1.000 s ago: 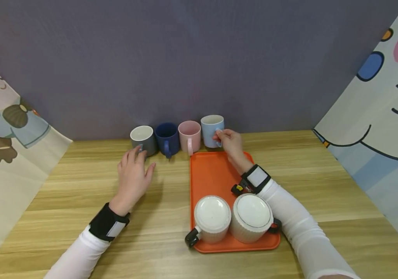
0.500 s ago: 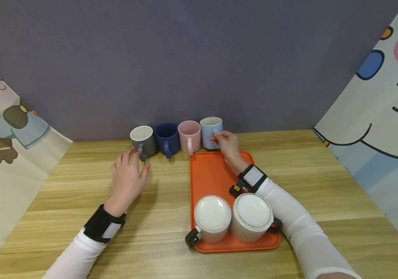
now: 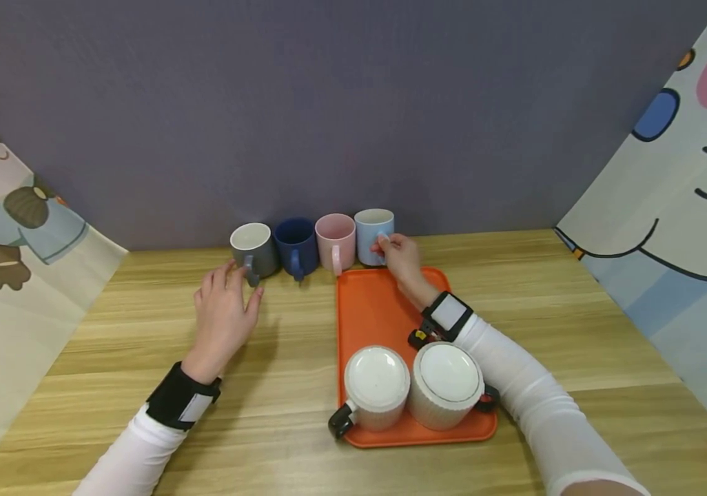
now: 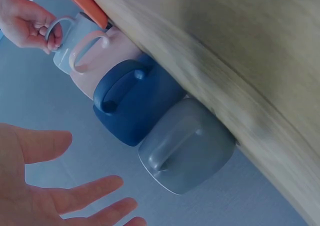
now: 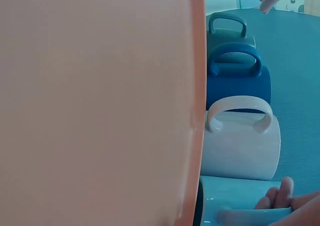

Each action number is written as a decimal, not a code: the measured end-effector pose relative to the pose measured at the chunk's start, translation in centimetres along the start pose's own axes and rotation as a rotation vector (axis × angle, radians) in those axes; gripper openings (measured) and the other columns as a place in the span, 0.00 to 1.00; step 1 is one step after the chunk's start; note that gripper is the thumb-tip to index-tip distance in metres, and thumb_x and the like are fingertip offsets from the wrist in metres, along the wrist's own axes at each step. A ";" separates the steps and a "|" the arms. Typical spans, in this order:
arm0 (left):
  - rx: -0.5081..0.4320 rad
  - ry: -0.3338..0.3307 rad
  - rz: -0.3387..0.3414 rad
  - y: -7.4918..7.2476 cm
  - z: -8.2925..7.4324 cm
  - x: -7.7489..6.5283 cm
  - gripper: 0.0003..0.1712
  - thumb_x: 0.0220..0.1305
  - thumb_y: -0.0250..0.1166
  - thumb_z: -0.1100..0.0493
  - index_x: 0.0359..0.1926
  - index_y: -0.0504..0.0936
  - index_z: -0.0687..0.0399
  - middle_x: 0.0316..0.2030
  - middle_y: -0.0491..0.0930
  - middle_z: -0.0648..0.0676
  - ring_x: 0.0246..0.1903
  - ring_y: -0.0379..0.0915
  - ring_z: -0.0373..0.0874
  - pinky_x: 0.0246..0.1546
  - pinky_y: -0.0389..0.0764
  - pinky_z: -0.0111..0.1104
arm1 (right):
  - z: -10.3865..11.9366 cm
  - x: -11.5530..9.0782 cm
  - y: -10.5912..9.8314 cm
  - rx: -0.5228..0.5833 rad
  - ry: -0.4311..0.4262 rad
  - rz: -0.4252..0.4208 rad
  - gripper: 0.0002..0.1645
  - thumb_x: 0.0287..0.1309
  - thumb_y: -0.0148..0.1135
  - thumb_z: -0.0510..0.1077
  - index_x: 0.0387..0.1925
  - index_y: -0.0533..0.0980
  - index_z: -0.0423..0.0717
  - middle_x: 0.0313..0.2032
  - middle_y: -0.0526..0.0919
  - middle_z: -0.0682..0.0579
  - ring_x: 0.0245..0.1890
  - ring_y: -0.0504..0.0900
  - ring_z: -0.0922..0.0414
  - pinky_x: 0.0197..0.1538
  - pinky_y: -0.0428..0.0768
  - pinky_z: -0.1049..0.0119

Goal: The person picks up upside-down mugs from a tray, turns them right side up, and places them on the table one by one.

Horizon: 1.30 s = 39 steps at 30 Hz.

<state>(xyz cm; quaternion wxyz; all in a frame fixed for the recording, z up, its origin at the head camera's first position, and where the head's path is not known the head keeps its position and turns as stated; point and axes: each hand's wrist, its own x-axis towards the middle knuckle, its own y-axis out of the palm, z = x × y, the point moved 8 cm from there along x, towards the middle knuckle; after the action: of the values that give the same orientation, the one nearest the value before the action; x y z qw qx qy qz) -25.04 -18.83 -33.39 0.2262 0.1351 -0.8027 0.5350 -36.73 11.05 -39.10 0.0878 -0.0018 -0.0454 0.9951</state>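
Note:
A grey mug (image 3: 254, 251), a dark blue mug (image 3: 296, 246), a pink mug (image 3: 336, 242) and a light blue mug (image 3: 373, 231) stand upright in a row by the back wall, handles toward me. My right hand (image 3: 402, 260) pinches the light blue mug's handle; that mug is beside the pink one. My left hand (image 3: 222, 317) hovers before the grey mug with its fingers spread; in the left wrist view the fingers (image 4: 95, 193) are apart from the grey mug (image 4: 187, 146) and hold nothing.
An orange tray (image 3: 366, 310) lies in front of the pink and light blue mugs. On its near end two ribbed pale mugs (image 3: 377, 386) stand upside down, their black handles (image 3: 342, 420) pointing outward. The grey wall (image 3: 353, 124) closes off the back of the wooden table (image 3: 111, 358).
The light blue mug has come down and slightly left beside the pink mug, with my right hand on its handle. My left hand has drawn back to the left from the grey mug.

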 end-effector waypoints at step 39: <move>0.010 0.001 0.010 0.4 0.3 -0.1 0.26 0.61 0.63 0.55 0.53 0.74 0.71 0.61 0.65 0.70 0.57 0.58 0.65 0.48 0.61 0.57 | -0.6 -0.4 0.7 -0.197 0.068 0.181 0.15 0.69 0.49 0.41 0.43 0.74 0.31 0.38 0.82 0.40 0.44 0.78 0.43 0.51 0.75 0.53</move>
<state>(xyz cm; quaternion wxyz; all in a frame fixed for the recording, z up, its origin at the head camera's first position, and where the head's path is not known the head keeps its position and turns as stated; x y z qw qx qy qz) -25.20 -18.93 -33.90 0.2235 0.1319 -0.8004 0.5404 -36.46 10.31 -39.75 -0.0017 -0.0482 -0.1395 0.9891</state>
